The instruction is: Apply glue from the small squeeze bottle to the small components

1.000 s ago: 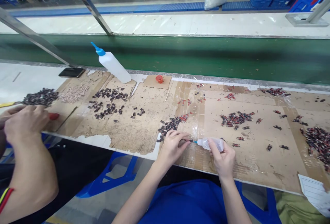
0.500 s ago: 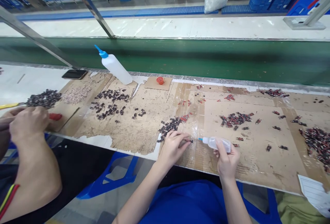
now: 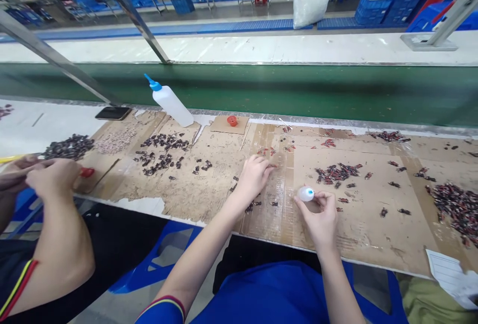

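My left hand reaches over the pile of small black parts, covering most of it. Its thumb and fingertips are pinched together beside a little red piece; whether they grip one is hidden. Just below, a lone black part lies on the cardboard. In my right hand is a small translucent squeeze bottle, held between thumb and fingers with its blue tip pointing up toward me. Beyond that hand lies a heap of red-and-black assembled parts, with several single ones scattered around it.
A larger white bottle with a blue nozzle stands tilted behind, near a red cap and a phone. Black parts spread to the left. A co-worker's hands work at far left. A green belt runs behind the table.
My left hand has moved up and away from the black part, which now lies on the cardboard. The small bottle has turned from lying sideways to tip up in my right hand.
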{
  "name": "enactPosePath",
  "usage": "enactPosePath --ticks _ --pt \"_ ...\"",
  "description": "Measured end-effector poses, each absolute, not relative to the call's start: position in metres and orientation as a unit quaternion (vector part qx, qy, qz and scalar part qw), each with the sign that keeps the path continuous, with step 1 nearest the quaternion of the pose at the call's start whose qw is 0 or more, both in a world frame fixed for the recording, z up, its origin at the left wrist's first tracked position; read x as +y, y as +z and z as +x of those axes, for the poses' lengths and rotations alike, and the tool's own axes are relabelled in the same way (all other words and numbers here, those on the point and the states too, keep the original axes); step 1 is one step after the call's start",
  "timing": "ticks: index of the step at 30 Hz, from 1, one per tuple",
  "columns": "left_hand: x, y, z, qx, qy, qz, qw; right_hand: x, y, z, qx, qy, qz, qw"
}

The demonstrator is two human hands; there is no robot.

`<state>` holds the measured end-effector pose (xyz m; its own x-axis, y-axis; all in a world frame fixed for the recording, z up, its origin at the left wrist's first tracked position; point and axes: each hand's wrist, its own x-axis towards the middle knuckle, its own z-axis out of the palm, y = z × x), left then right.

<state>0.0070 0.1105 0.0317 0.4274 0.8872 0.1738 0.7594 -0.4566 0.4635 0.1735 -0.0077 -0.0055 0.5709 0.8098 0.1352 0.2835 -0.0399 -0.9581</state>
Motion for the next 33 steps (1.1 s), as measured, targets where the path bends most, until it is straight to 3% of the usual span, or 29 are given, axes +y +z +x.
enactPosePath --ticks 7,9,15,19,24,30,33 --pt "0.128 0.035 0.025 0.500 0.108 0.845 0.154 -0.033 0.005 0.170 -0.475 0.035 -0.611 0.632" --pt "0.119 0.040 0.021 0.481 0.129 0.850 0.172 -0.043 0.009 0.164 -0.469 0.050 -0.601 0.645" --pt "0.059 0.050 0.001 0.281 0.283 0.821 0.407 -0.047 0.018 0.141 -0.318 0.467 -0.547 0.618" --pt "0.031 0.041 -0.009 0.281 0.331 0.769 0.469 -0.042 0.020 0.134 -0.260 0.614 -0.484 0.566" --pt "0.026 0.035 -0.016 0.319 0.361 0.769 0.419 -0.041 0.025 0.134 -0.216 0.626 -0.494 0.563" --pt "0.029 0.016 -0.013 0.436 0.270 0.837 0.193 -0.041 0.020 0.142 -0.280 0.533 -0.566 0.563" --pt "0.030 0.008 -0.010 0.452 0.235 0.847 0.153 -0.042 0.015 0.143 -0.297 0.494 -0.593 0.562"
